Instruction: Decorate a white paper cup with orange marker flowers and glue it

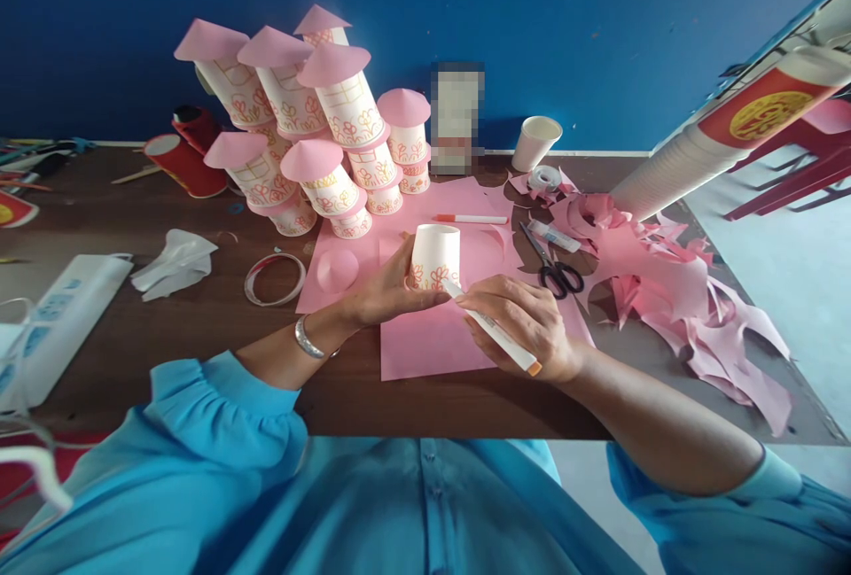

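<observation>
Far side of held cup [436, 256] hidden; upright object [457, 119] pixelated; cup stack [735, 121] cut off by right edge.

Towers [351, 112] stand behind and left of the cup [437, 252]; scissors [560, 279] lie right, near what may be a glue tube [555, 236].

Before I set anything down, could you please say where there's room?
Bare table shows between the box, white wad and ring, and between the pink sheet and near edge. Scissors and scraps crowd the right; towers, the back left.
</observation>
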Action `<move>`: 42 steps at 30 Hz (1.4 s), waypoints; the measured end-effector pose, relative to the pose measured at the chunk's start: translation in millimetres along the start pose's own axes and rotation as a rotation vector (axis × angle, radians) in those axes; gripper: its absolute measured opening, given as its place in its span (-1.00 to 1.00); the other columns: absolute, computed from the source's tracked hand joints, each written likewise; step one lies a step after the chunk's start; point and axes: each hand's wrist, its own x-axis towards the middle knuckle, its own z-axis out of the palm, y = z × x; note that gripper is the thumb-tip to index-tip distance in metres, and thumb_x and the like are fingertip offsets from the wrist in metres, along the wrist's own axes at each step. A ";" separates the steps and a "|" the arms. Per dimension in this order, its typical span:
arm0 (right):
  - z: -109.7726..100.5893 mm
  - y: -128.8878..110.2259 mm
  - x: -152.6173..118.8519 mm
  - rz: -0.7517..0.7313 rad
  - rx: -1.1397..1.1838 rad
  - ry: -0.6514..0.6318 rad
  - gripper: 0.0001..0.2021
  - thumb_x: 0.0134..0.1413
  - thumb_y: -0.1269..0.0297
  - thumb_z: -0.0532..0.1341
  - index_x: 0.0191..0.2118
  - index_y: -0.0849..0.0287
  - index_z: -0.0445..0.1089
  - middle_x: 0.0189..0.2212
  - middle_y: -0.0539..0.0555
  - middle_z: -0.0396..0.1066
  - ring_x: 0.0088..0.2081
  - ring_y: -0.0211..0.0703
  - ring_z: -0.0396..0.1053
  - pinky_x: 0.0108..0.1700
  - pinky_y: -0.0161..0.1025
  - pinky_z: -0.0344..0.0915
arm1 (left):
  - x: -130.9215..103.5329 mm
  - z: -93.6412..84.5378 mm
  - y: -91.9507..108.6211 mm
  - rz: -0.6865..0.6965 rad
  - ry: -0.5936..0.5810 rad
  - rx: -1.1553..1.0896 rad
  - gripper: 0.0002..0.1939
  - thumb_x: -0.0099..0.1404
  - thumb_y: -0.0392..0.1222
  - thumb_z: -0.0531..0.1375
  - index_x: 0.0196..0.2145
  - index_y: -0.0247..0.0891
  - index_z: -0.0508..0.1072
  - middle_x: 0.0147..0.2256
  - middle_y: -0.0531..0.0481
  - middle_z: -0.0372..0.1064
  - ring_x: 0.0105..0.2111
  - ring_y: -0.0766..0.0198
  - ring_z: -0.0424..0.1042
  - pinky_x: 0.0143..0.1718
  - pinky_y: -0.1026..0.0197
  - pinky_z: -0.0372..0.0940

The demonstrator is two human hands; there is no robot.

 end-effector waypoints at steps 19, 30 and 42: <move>-1.6 0.2 1.1 -0.010 -0.015 -0.034 -0.70 0.23 0.51 0.26 0.06 0.24 0.37 -0.23 0.16 0.54 -0.23 -0.11 0.57 -0.22 -0.17 0.59 | 0.6 1.6 7.1 0.021 -0.003 0.093 -0.23 0.14 0.11 0.44 0.14 -0.26 0.20 -0.12 -0.10 0.27 -0.06 0.01 0.34 -0.08 -0.05 0.38; -0.6 0.6 -0.2 0.002 -0.015 -0.020 -0.67 0.24 0.51 0.25 0.11 0.23 0.37 -0.23 0.17 0.55 -0.21 -0.09 0.58 -0.21 -0.15 0.60 | 0.3 1.2 4.2 0.029 0.013 0.164 -0.21 0.12 0.16 0.44 0.14 -0.25 0.22 -0.07 -0.13 0.31 -0.02 -0.05 0.38 0.02 -0.12 0.36; -1.7 2.1 -1.2 0.020 -0.026 -0.018 -0.66 0.26 0.49 0.23 0.13 0.20 0.36 -0.22 0.15 0.54 -0.21 -0.09 0.57 -0.21 -0.16 0.56 | 0.0 2.8 5.6 0.019 0.007 0.158 -0.19 0.14 0.10 0.44 0.19 -0.23 0.20 -0.05 -0.13 0.34 -0.03 -0.02 0.39 0.00 -0.11 0.37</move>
